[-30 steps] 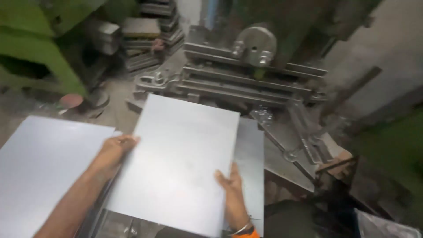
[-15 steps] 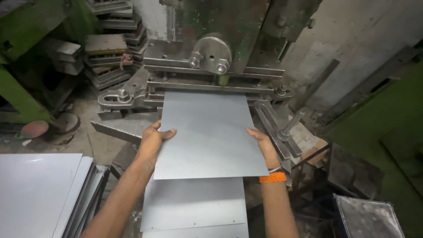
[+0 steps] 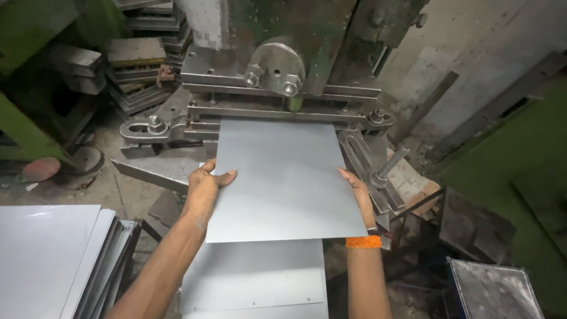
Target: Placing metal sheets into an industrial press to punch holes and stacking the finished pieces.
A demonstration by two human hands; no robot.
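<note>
Workshop w/ dirty concrete floor (image 3: pixel 118 189), grimy wall at right, green machine frame at far left. Head view, only one: big green-painted metal press (image 3: pixel 283 65) sits centre top, w/ steel clamp bars across its front and a round hub w/ two bolts above them. Flat grey metal sheet (image 3: pixel 283 177) is held level in front of the press, far edge right at the clamp bars, looks like it meets or slips just under the lower bar, can't tell which. Left hand (image 3: pixel 204 189) grips the sheet's left edge, thumb on top, fingers curled under, closed on it. Right hand (image 3: pixel 357 192) holds the right edge, fingers stretched along the edge, palm against it; orange wristband (image 3: pixel 363 241) on that wrist. Below the held sheet, nearer the person, a second grey sheet (image 3: pixel 254 277) lies flat on the machine bed, w/ small holes along its near edge. Stack of similar sheets (image 3: pixel 53 260) at lower left, edges fanned, well apart from the hands. Pile of dark metal blocks (image 3: pixel 139 65) at upper left beside the press. Slotted steel bracket (image 3: pixel 150 127) left of the clamp bars, a bolt handle (image 3: pixel 387 168) sticking up at right just beside the right hand. Dull metal tray (image 3: pixel 493 289) at lower right on the floor.
</note>
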